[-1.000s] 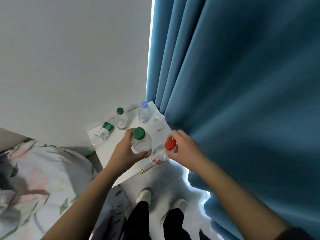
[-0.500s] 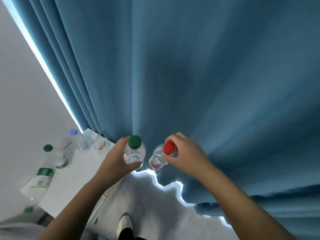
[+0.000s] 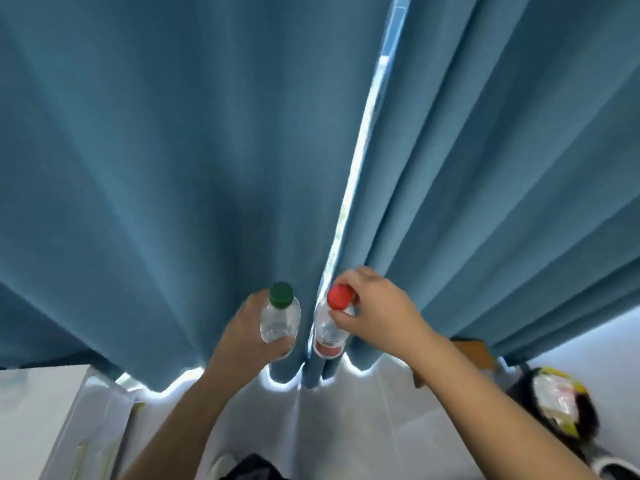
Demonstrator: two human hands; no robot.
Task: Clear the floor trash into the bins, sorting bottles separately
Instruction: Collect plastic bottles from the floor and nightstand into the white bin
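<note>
My left hand (image 3: 244,336) grips a clear plastic bottle with a green cap (image 3: 280,314) around its body and holds it upright. My right hand (image 3: 375,311) pinches the neck of a clear bottle with a red cap and red label (image 3: 329,329), which hangs just to the right of the green-capped one. Both bottles are in the air in front of the blue curtain. At the lower right a dark bin (image 3: 561,403) holds a plastic bottle and yellow wrapping.
A blue curtain (image 3: 207,168) fills most of the view, with a bright gap at its middle. A white table edge (image 3: 52,410) shows at the lower left. A brown cardboard piece (image 3: 474,351) lies by the curtain hem. Pale floor tiles (image 3: 346,427) lie below.
The view has swung right, away from the white table with the other bottles. The bin has come into sight at the lower right. Both hands keep their bottles.
</note>
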